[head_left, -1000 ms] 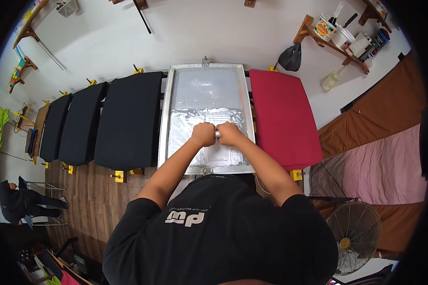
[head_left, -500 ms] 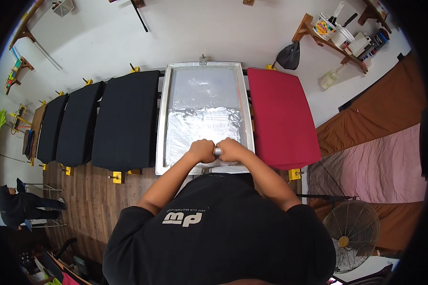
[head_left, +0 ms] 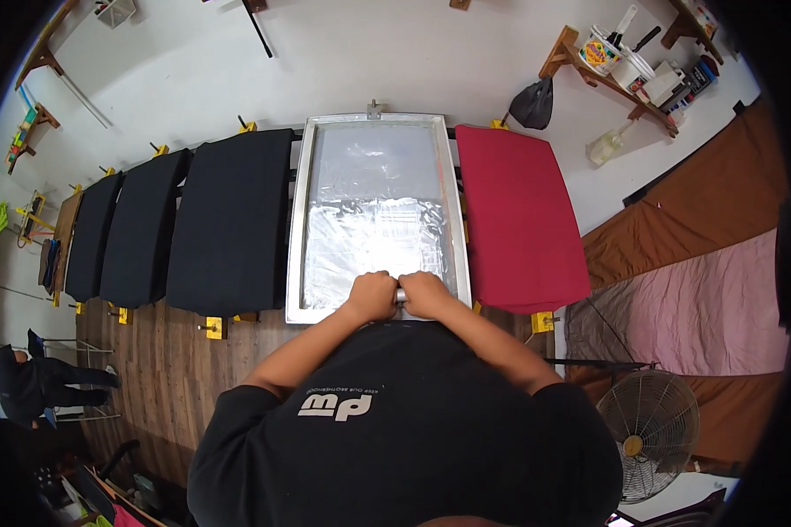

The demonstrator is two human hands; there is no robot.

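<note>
A silver-framed printing screen (head_left: 295, 228) lies flat in front of me, its mesh grey at the far half and shiny, wet-looking at the near half. My left hand (head_left: 373, 294) and my right hand (head_left: 424, 293) are closed side by side near the screen's near end. Both grip a squeegee (head_left: 402, 296); a short piece of its silver handle shows between the fists, and its blade is hidden under them. To the right of the screen lies a board covered in red fabric (head_left: 523, 220). A board covered in black fabric (head_left: 230, 220) lies on its left.
More black-covered boards (head_left: 145, 228) continue leftward, held by yellow clamps (head_left: 211, 328). Tubs stand on a wooden wall shelf (head_left: 598, 81) at the far right. A floor fan (head_left: 646, 435) stands at the near right. Another person (head_left: 48, 386) is at the left.
Both hands have drawn the squeegee a little toward me, closer to the near edge of the screen. The grip is unchanged.
</note>
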